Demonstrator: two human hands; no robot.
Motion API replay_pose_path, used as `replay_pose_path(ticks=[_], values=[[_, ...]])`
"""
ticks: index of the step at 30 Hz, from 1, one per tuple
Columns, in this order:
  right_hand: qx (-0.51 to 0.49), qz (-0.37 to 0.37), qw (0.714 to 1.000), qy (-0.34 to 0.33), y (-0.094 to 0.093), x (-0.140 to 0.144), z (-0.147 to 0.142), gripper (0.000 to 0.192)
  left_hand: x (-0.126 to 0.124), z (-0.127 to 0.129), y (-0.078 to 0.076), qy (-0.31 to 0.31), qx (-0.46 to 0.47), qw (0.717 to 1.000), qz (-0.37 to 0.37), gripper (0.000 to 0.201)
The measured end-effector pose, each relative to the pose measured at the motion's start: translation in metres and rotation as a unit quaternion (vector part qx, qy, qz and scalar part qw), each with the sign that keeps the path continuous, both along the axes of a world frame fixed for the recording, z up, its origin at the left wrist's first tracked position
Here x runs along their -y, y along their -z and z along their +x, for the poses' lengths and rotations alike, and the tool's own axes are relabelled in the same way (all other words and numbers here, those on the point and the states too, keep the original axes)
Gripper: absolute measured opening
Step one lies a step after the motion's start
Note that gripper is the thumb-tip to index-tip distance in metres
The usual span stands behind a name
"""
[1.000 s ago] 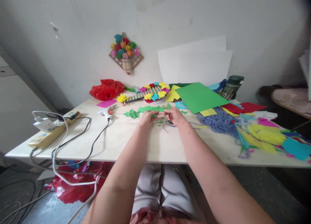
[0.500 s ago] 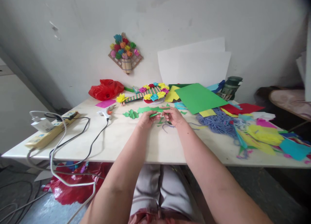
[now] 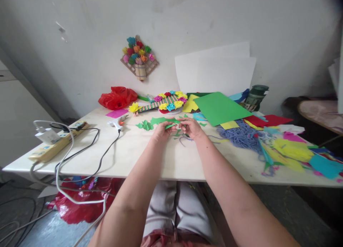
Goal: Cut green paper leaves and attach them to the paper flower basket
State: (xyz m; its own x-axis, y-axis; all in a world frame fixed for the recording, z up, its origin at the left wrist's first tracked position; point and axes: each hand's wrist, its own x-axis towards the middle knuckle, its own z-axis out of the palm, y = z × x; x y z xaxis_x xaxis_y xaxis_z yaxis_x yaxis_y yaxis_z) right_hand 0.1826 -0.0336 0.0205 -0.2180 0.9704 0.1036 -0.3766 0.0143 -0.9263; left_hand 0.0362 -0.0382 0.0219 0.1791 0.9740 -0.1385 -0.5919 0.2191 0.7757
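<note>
Both hands met over the middle of the tabletop (image 3: pixel 150 157). The left hand (image 3: pixel 160 130) and the right hand (image 3: pixel 192 127) each pinched an end of a small green paper strip (image 3: pixel 171 125), fingers closed on it, holding it just above the surface. How tightly the grip of each hand pressed the strip was hard to judge, since the hands were small and far from the camera.

Just behind the strip lay green paper cut-outs (image 3: pixel 158 121), and a few green scraps (image 3: pixel 177 134) sat under and between the hands. Beyond those stood a woven paper piece with coloured paper flowers (image 3: pixel 166 102). A large green sheet (image 3: pixel 218 107) rested to the right, near a heap of blue-grey yarn (image 3: pixel 242 133) and a scatter of coloured paper pieces (image 3: pixel 292 149).

To the left of the hands a glue gun (image 3: pixel 116 123) lay on the tabletop, its black cord (image 3: pixel 100 157) trailing toward a power strip (image 3: pixel 57 141) near the left edge. A red plastic bag (image 3: pixel 116 97) sat by the wall, where a flower wall decoration (image 3: pixel 138 59) hung. White sheets (image 3: pixel 215 70) leaned against the wall behind the green sheet.
</note>
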Motion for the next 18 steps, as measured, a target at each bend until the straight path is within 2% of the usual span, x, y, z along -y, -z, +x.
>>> replay_pose_path(ticks=[3,14,18], values=[[0.002,-0.003,1.0,0.0,-0.0001,0.0003,-0.0002,0.021,0.0008,-0.001,-0.0005,0.01,-0.001,1.0,0.007,0.032],[0.02,0.005,1.0,-0.004,0.0,0.0024,-0.0033,0.018,-0.0037,-0.0002,0.005,-0.017,0.021,1.0,-0.007,0.018],[0.021,-0.015,1.0,0.0,-0.0023,0.0032,-0.0033,0.017,-0.0044,0.0002,0.0081,0.001,0.061,0.998,0.022,0.017]])
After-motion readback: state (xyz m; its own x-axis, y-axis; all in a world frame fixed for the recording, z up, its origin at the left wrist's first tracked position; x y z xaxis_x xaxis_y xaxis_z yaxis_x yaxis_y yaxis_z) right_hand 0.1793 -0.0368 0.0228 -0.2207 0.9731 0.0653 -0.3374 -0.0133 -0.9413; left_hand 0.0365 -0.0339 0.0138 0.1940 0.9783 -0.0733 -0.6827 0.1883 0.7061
